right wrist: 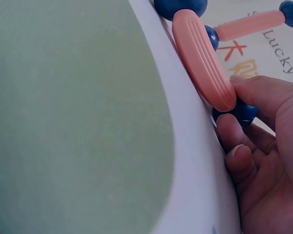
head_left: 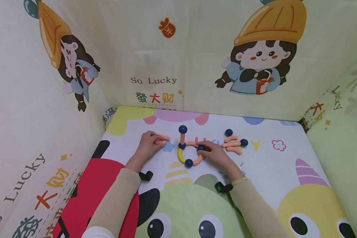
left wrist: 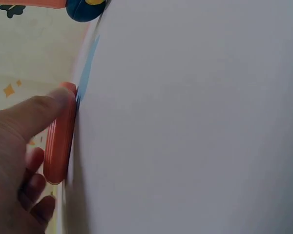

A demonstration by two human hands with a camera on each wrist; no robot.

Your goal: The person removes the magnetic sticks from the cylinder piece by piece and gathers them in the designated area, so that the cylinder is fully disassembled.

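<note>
A ring of magnetic building pieces lies mid-table: a yellow curved rod point(head_left: 179, 154), pink curved rods point(head_left: 198, 160) and blue balls point(head_left: 188, 163) at the joints. From its far-left ball a straight pink rod point(head_left: 182, 138) stands up, topped by a blue ball point(head_left: 182, 129). My right hand point(head_left: 216, 154) pinches the ring's right-hand blue ball point(right wrist: 245, 113) between thumb and fingers, beside the end of a pink curved rod point(right wrist: 203, 59). Left of the ring, my left hand point(head_left: 147, 145) holds a pink rod point(left wrist: 61, 141) under its thumb. Another pink rod point(head_left: 164, 136) shows just beyond those fingers.
Right of the ring lie a loose blue ball point(head_left: 228, 132), a straight pink rod point(head_left: 232, 144) against another blue ball point(head_left: 244, 142), and pink curved rods point(head_left: 234, 150). A cartoon-printed cloth point(head_left: 273, 165) covers the table. Printed fabric walls point(head_left: 196, 66) stand behind and at both sides.
</note>
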